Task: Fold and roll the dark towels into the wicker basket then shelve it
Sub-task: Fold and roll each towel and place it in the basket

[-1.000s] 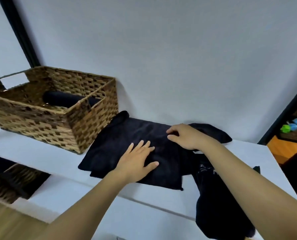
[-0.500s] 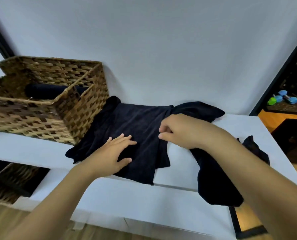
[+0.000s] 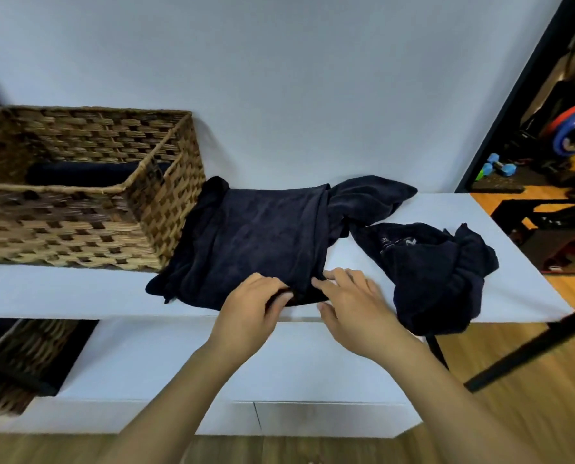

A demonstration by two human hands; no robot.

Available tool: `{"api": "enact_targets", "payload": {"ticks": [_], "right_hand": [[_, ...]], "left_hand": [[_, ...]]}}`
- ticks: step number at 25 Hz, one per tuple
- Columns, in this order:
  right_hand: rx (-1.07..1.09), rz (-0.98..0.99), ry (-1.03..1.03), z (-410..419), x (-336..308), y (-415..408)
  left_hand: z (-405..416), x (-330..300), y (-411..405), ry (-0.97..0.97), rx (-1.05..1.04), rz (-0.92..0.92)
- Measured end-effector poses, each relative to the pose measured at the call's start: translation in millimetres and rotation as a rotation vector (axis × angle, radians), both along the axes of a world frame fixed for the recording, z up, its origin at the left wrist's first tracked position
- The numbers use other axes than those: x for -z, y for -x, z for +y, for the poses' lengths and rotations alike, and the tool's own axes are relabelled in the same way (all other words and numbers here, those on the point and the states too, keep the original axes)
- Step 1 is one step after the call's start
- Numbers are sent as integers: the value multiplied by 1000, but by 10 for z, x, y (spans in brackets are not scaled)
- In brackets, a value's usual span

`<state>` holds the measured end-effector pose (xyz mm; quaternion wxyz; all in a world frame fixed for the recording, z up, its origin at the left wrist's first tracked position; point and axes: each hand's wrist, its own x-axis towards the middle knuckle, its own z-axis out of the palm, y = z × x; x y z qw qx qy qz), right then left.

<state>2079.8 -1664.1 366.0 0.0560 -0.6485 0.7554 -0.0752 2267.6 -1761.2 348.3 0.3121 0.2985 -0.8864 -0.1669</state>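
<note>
A dark navy towel point(image 3: 262, 242) lies folded lengthwise on the white shelf top point(image 3: 78, 289), just right of the wicker basket point(image 3: 88, 226). A rolled dark towel point(image 3: 78, 174) lies inside the basket. My left hand point(image 3: 251, 308) pinches the folded towel's near edge, fingers curled over it. My right hand point(image 3: 349, 299) touches the same edge's right corner with fingers bent; thumb below the edge. A second dark towel point(image 3: 437, 266) lies crumpled to the right, hanging over the front edge.
Another wicker basket point(image 3: 21, 360) sits in the shelf cubby at lower left. A dark doorframe point(image 3: 514, 95) stands at right, with dumbbells point(image 3: 500, 167) and weight plates point(image 3: 574, 128) beyond. A black bar point(image 3: 530, 349) crosses the lower right. The wall is close behind the shelf.
Both hands have drawn back from the towel's middle to its near edge. The towel is now folded narrower, and the crumpled towel sits further right.
</note>
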Motion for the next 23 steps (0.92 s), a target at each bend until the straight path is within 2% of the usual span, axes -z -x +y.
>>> {"api": "enact_targets", "payload": {"ticks": [4, 7, 9, 12, 16, 19, 23], "right_hand": [[-13, -21, 151, 171, 118, -186], [-40, 58, 326, 164, 227, -351], [-24, -7, 387, 160, 209, -386], [-44, -277, 491, 169, -13, -415], [-112, -430, 617, -77, -413, -536], [-6, -630, 565, -218, -567, -577], [17, -688, 498, -395, -639, -598]], "left_hand": [[-89, -203, -105, -510, -182, 265], [-141, -316, -213, -687, -217, 427], [-126, -390, -245, -721, -230, 478], [-70, -605, -216, -725, -138, 560], [68, -808, -187, -732, 51, 438], [105, -866, -220, -688, 123, 389], [36, -902, -324, -617, 167, 334]]}}
